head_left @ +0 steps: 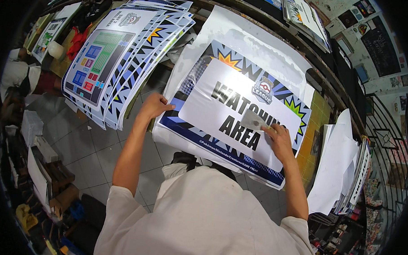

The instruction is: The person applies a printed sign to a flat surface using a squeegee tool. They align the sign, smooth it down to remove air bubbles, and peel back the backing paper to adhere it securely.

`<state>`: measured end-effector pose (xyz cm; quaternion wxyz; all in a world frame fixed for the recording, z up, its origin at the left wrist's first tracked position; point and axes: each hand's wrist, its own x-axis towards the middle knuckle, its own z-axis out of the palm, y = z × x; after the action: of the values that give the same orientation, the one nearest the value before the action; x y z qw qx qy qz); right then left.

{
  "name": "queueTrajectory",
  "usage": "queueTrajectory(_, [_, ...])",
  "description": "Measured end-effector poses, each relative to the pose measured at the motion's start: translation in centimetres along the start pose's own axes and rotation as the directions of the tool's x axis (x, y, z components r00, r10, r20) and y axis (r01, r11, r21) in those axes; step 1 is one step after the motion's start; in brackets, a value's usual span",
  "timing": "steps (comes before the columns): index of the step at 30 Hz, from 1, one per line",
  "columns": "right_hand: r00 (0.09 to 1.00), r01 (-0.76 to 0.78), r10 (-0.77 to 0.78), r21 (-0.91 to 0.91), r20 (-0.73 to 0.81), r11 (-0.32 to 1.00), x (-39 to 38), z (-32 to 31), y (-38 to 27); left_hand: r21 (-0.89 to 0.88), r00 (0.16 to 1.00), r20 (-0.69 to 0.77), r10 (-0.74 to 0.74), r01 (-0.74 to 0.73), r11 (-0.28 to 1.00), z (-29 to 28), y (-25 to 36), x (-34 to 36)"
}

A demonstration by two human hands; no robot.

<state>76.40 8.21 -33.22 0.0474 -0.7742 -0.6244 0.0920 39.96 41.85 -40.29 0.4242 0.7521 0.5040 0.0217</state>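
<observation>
A large printed sign (199,110) lies in front of me, with a white middle panel, bold black lettering and a blue border with starbursts. Beneath it spreads a bigger white backing sheet (218,23). At the sign's left edge my left hand (156,105) pinches the border between thumb and fingers. My right hand (278,140) grips a flat, greyish translucent scraper card (253,121), which rests on the white panel over part of the lettering. Its fingers are closed round the card's right end.
To the left, several overlapping printed boards (120,54) lie fanned out. White sheets and stacked boards (333,168) stand at the right. More printed boards (306,18) lie at the far right. A person (24,75) is partly visible at far left. Grey floor tiles (97,153) show below.
</observation>
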Motion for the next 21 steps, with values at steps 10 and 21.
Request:
queueTrajectory(10, [0.986, 0.165, -0.165, -0.026, -0.007, 0.986, 7.1, 2.3, -5.5, 0.060, 0.981, -0.189, -0.042, 0.054, 0.997, 0.9, -0.6, -2.4])
queueTrajectory(21, [0.967, 0.256, -0.255, 0.027, -0.030, 0.966, 12.0, 3.6, -9.7, -0.058, 0.982, -0.159, -0.100, 0.092, 0.994, 0.9, -1.9, -3.8])
